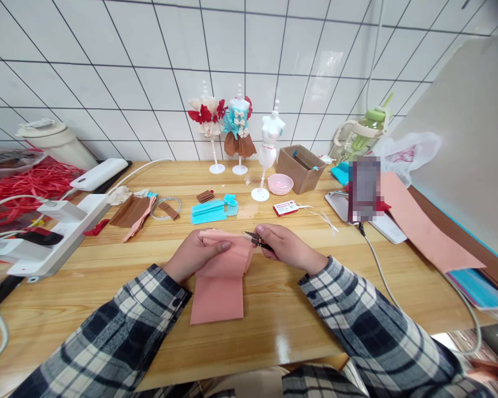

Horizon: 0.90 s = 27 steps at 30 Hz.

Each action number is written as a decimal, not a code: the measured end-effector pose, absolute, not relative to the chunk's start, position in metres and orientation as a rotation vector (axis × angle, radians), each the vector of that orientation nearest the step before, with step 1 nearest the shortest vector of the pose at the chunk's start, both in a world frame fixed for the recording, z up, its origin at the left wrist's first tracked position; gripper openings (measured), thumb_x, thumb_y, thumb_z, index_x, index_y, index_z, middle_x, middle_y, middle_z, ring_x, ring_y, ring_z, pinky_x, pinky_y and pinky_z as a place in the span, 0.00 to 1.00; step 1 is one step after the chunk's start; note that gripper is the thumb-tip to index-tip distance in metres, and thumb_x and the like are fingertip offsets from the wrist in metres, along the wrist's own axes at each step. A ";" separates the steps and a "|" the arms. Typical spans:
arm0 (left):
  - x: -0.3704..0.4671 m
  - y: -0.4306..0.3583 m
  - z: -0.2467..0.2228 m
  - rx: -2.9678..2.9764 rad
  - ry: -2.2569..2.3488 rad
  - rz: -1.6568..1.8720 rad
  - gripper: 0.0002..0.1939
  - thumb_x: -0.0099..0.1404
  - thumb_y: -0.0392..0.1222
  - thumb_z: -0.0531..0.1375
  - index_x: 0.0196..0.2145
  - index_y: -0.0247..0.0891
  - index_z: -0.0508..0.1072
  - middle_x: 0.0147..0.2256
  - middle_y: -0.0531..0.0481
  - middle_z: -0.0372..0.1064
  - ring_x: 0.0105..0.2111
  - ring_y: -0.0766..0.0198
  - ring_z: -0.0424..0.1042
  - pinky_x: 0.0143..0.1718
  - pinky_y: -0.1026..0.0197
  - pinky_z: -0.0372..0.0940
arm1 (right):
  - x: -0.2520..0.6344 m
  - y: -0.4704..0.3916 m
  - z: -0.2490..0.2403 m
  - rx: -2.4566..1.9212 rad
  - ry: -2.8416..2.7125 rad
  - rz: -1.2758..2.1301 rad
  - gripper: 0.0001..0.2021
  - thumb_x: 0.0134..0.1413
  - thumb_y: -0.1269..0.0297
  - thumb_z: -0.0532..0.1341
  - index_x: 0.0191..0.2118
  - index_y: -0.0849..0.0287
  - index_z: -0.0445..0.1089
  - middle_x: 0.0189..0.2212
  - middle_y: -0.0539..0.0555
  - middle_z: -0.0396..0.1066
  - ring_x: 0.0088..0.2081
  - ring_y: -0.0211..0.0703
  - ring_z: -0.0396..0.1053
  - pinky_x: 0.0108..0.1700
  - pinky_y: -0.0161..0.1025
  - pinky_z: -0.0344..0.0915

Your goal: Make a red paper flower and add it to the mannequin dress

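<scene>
My left hand (197,251) is closed on a folded piece of pink crepe paper (218,298), its thumb pressed flat on top. The lower part of the paper hangs down over the wooden table. In my right hand (284,246) is a small pair of dark thread snips (257,241), the blades pointing left at the paper's upper right corner. Whether the blades touch the paper I cannot tell. Just beyond my hands lie blue crepe paper pieces (209,211) and a red-and-white small box (285,208) with thin white strips beside it.
Three small white mannequins stand at the back, two dressed in paper and one bare mannequin (271,130). Near them are a pink bowl (280,184) and a cardboard box (301,171). A power strip (62,235) with cables lies left; pink paper (431,221) and a phone stand right.
</scene>
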State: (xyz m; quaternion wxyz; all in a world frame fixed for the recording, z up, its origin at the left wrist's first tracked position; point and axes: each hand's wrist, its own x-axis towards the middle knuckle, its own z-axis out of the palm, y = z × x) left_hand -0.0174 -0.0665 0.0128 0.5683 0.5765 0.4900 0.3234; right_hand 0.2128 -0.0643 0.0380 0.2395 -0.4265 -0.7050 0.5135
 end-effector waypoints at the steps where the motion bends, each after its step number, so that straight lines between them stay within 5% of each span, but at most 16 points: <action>1: -0.017 -0.067 0.013 1.352 1.158 0.766 0.22 0.52 0.53 0.66 0.39 0.33 0.76 0.41 0.42 0.77 0.40 0.52 0.74 0.38 0.57 0.69 | 0.213 -0.065 0.039 -1.153 -1.909 1.434 0.24 0.63 0.45 0.41 0.27 0.58 0.58 0.16 0.45 0.55 0.19 0.33 0.51 0.25 0.33 0.53; 27: -0.018 -0.062 0.016 1.727 1.163 0.752 0.12 0.54 0.49 0.64 0.32 0.38 0.78 0.34 0.48 0.77 0.36 0.58 0.73 0.41 0.60 0.67 | 0.222 -0.061 0.036 -1.169 -2.047 1.441 0.27 0.63 0.46 0.41 0.33 0.61 0.68 0.18 0.45 0.54 0.22 0.34 0.53 0.28 0.33 0.54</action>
